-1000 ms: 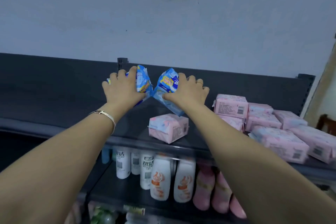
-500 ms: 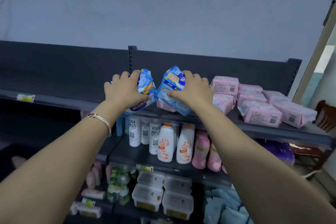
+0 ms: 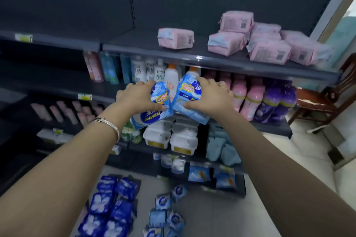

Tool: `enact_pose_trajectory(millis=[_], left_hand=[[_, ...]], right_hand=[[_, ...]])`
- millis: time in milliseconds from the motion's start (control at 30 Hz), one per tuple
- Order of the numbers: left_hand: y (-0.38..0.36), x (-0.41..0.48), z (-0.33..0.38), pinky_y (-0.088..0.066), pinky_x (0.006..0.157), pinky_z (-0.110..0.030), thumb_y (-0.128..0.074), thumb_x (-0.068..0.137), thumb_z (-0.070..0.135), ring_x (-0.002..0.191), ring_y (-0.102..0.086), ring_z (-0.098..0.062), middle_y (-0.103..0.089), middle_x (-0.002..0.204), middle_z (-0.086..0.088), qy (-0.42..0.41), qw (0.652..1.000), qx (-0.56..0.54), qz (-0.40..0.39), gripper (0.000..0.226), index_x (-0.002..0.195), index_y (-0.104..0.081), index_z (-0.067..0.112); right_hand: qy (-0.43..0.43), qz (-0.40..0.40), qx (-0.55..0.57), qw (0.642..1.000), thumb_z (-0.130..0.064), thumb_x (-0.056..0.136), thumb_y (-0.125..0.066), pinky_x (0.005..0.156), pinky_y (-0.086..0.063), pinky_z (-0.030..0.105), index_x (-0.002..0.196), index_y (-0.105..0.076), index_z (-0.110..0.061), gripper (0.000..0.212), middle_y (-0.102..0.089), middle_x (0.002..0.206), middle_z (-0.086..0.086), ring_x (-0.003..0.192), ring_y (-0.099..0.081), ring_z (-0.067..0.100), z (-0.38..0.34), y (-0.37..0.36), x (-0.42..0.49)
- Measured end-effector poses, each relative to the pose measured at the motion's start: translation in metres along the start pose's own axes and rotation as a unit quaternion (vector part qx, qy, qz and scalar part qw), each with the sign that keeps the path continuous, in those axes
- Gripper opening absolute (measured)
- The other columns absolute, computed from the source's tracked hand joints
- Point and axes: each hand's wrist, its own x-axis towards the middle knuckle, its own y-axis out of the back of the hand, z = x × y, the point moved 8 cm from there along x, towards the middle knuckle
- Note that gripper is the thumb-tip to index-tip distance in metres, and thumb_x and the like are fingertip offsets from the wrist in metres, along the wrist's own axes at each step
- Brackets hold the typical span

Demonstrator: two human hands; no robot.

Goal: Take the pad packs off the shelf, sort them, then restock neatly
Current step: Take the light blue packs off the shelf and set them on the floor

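Two light blue pad packs are in the air in front of the shelving, lower than the top shelf (image 3: 231,63) and level with the row of bottles (image 3: 154,72). The left pack (image 3: 154,117) is white and blue, with large Chinese letters and a small orange label. The right pack (image 3: 189,94) has the same colours and label. Both are tilted, so that their lower corners touch. The left hand (image 3: 137,98) has its grip curled round the left pack, with the thumb on the front and the fingers over the top. The right hand (image 3: 209,98) holds the right pack in the same way. A thin bracelet (image 3: 107,123) is on the left wrist.

On the top shelf lie pink packs: a single pink pack (image 3: 176,38) near the middle, and a loose pink pile (image 3: 269,52) at the right, some resting on others. On the floor below lie dark blue packs (image 3: 111,209) with a white flower, and just beside them, to the right, small light blue packs (image 3: 165,215). A wooden chair (image 3: 327,102) stands to the right of the shelving.
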Motion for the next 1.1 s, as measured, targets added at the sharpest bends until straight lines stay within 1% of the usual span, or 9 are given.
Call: enact_pose_trajectory(millis=[100, 267, 367, 600, 700, 800, 933, 1000, 1100], left_hand=[[-0.03, -0.015, -0.003, -0.034, 0.096, -0.051, -0.067, 0.067, 0.067, 0.125, -0.039, -0.032, -0.045, 0.134, -0.003, -0.002, 1.0, -0.002, -0.018, 0.092, 0.141, -0.027, 0.032], [-0.101, -0.048, -0.028, -0.036, 0.098, -0.047, -0.071, 0.063, 0.066, 0.122, -0.044, -0.032, -0.049, 0.134, -0.001, -0.001, 0.997, -0.052, -0.052, 0.091, 0.136, -0.032, 0.028], [-0.152, -0.07, -0.048, -0.036, 0.094, -0.044, -0.072, 0.063, 0.065, 0.12, -0.046, -0.03, -0.05, 0.132, -0.001, 0.003, 0.994, -0.051, -0.094, 0.089, 0.134, -0.036, 0.025], [-0.285, -0.126, -0.091, -0.03, 0.105, -0.045, -0.071, 0.068, 0.06, 0.125, -0.042, -0.029, -0.047, 0.134, -0.003, -0.002, 0.983, -0.038, -0.179, 0.087, 0.138, -0.035, 0.023], [-0.357, -0.15, -0.109, -0.029, 0.103, -0.043, -0.071, 0.067, 0.06, 0.125, -0.041, -0.028, -0.049, 0.133, -0.001, 0.0, 0.979, -0.02, -0.205, 0.083, 0.135, -0.038, 0.025], [-0.443, -0.172, -0.131, -0.026, 0.104, -0.045, -0.07, 0.067, 0.06, 0.128, -0.034, -0.025, -0.046, 0.136, 0.004, 0.013, 0.977, -0.012, -0.214, 0.081, 0.135, -0.038, 0.029], [-0.586, -0.226, -0.157, -0.036, 0.099, -0.048, -0.071, 0.074, 0.049, 0.129, -0.029, -0.028, -0.038, 0.141, 0.002, 0.052, 0.954, -0.057, -0.291, 0.082, 0.141, -0.029, 0.026], [-0.653, -0.254, -0.167, -0.037, 0.096, -0.045, -0.069, 0.076, 0.048, 0.128, -0.03, -0.028, -0.039, 0.14, 0.001, 0.066, 0.944, -0.054, -0.32, 0.08, 0.141, -0.028, 0.025], [-0.732, -0.275, -0.177, -0.037, 0.092, -0.043, -0.068, 0.077, 0.048, 0.129, -0.03, -0.027, -0.04, 0.138, 0.001, 0.074, 0.944, -0.05, -0.317, 0.077, 0.139, -0.03, 0.025]], right_hand=[[-0.003, -0.014, -0.006, 1.0, -0.062, 0.07, -0.067, 0.1, -0.031, 0.044, 0.145, -0.027, -0.032, 0.09, -0.041, 0.14, -0.001, 0.128, -0.034, 0.031, 0.007, -0.024, -0.019], [-0.027, -0.069, -0.018, 0.997, -0.066, 0.072, -0.065, 0.101, -0.033, 0.047, 0.146, -0.028, -0.03, 0.09, -0.043, 0.138, 0.001, 0.127, -0.035, 0.032, 0.021, -0.083, -0.062], [-0.059, -0.113, -0.013, 0.992, -0.065, 0.072, -0.066, 0.102, -0.031, 0.047, 0.147, -0.025, -0.029, 0.092, -0.04, 0.142, 0.002, 0.13, -0.033, 0.033, 0.03, -0.134, -0.093], [-0.123, -0.208, -0.002, 0.97, -0.066, 0.071, -0.067, 0.105, -0.032, 0.052, 0.149, -0.019, -0.03, 0.098, -0.037, 0.145, 0.007, 0.133, -0.033, 0.036, 0.053, -0.276, -0.168], [-0.127, -0.258, -0.018, 0.958, -0.066, 0.073, -0.065, 0.105, -0.031, 0.051, 0.149, -0.018, -0.031, 0.096, -0.034, 0.148, 0.006, 0.134, -0.032, 0.035, 0.069, -0.345, -0.199], [-0.126, -0.283, -0.041, 0.95, -0.065, 0.074, -0.064, 0.101, -0.032, 0.047, 0.148, -0.021, -0.03, 0.092, -0.039, 0.142, 0.004, 0.13, -0.036, 0.032, 0.092, -0.417, -0.232], [-0.15, -0.321, -0.046, 0.934, -0.06, 0.073, -0.067, 0.1, -0.035, 0.048, 0.145, -0.023, -0.031, 0.089, -0.041, 0.138, 0.003, 0.128, -0.036, 0.032, 0.131, -0.532, -0.292], [-0.17, -0.345, -0.04, 0.922, -0.058, 0.073, -0.068, 0.098, -0.036, 0.049, 0.144, -0.023, -0.031, 0.089, -0.04, 0.137, 0.004, 0.128, -0.035, 0.033, 0.151, -0.591, -0.326], [-0.174, -0.366, -0.042, 0.913, -0.057, 0.075, -0.067, 0.098, -0.037, 0.049, 0.144, -0.023, -0.028, 0.087, -0.04, 0.137, 0.005, 0.128, -0.034, 0.033, 0.174, -0.67, -0.362]])
